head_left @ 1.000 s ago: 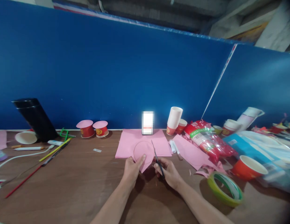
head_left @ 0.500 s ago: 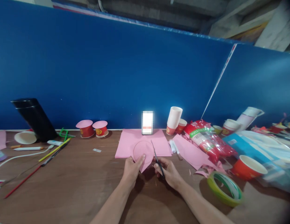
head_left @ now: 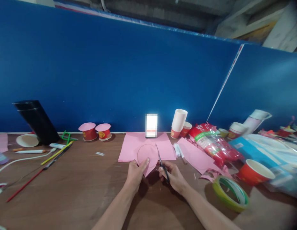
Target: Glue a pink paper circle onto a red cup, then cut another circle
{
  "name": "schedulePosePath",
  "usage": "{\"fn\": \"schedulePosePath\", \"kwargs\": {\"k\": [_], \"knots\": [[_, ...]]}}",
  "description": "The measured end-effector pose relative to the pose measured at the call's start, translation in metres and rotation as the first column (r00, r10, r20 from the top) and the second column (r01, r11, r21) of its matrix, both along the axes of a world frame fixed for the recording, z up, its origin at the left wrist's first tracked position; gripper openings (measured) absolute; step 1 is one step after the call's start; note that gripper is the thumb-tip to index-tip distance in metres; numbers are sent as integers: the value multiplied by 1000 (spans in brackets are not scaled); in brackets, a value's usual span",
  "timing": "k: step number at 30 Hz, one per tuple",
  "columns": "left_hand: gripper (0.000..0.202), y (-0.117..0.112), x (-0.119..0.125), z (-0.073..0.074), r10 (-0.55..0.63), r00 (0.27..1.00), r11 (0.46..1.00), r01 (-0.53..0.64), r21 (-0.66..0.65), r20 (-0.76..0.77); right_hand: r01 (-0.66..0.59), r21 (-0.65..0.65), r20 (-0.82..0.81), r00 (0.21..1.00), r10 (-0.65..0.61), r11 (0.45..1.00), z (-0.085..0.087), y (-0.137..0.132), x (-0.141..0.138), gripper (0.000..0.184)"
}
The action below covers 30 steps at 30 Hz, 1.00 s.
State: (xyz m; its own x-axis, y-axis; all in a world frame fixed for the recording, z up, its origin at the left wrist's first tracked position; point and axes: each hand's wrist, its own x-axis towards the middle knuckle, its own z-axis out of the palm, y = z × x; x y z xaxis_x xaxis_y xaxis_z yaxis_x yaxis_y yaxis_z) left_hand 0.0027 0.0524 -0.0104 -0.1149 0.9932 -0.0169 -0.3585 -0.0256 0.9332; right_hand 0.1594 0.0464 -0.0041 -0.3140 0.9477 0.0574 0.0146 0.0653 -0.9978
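In the head view, the left hand is clamped on a pink paper piece, with the thumb pressed on its top face and the other fingers mostly hidden behind it. The piece carries a round drawn outline and runs to a pointed corner at its near end; it is held in front of the person, over the near edge of a pile of pink sheets. The right hand is closed around the black handles of the scissors, whose blades point away from the person along the right edge of the piece; whether paper lies between the blades is too small to tell. The two hands are near each other but apart, above the brown surface. A bright pixelated rectangle stands at the far edge of the pile. To the left, two red cups topped with pink discs stand side by side near the blue partition, and a black bottle is farther left. To the right are white markers, a leaning stack of paper cups, a pink offcut, a red plastic package, a roll of tape and a tilted orange-red cup.
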Motion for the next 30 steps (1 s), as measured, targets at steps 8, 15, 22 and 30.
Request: {"fn": "schedulePosePath", "kwargs": {"k": [8,15,22,30], "knots": [[42,0,1,0,22,999,1000,-21,23,-27,-2,-5,-2,1000,2,1000,0,0,0,38],[43,2,-1,-6,7,1000,1000,-7,18,-30,-4,17,7,1000,4,1000,1,0,-1,37],[43,2,-2,-7,-8,999,1000,9,24,-32,5,4,14,1000,-5,1000,0,1,0,36],[41,1,-3,-3,-13,998,1000,14,17,-60,-4,28,4,1000,4,1000,1,0,-1,33]]}}
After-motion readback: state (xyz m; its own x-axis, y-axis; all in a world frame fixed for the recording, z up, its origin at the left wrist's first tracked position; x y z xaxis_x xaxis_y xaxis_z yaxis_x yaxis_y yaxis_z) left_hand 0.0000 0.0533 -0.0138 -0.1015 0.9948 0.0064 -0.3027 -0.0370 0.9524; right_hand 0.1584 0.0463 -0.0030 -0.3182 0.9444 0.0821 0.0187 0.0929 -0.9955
